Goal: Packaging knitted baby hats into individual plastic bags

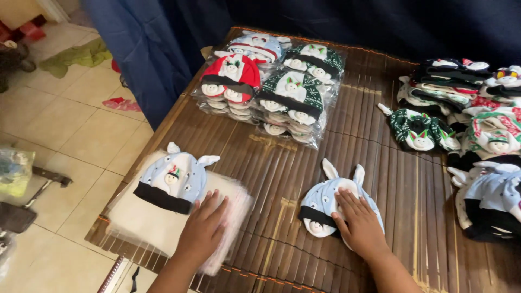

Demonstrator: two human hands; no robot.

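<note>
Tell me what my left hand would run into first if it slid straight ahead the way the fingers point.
Probably the light blue baby hat with a black band, lying on the stack of clear plastic bags. The left hand rests flat on that stack, fingers pointing up and slightly right toward the hat's near edge, though it might just skim past.

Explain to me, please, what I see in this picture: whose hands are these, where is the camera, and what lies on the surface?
There is one picture, taken by a camera worn on a person's head, so it looks down at that person's own two bare hands. There is no machine.

The surface is a brown slatted mat. The left hand rests flat on a stack of clear plastic bags, beside a light blue baby hat with ears that lies on the stack. The right hand presses on a second light blue hat lying on the mat. Neither hand grips anything.

Further back lie hats already packed in bags, in red, green and blue. At the right is a pile of loose hats.
</note>
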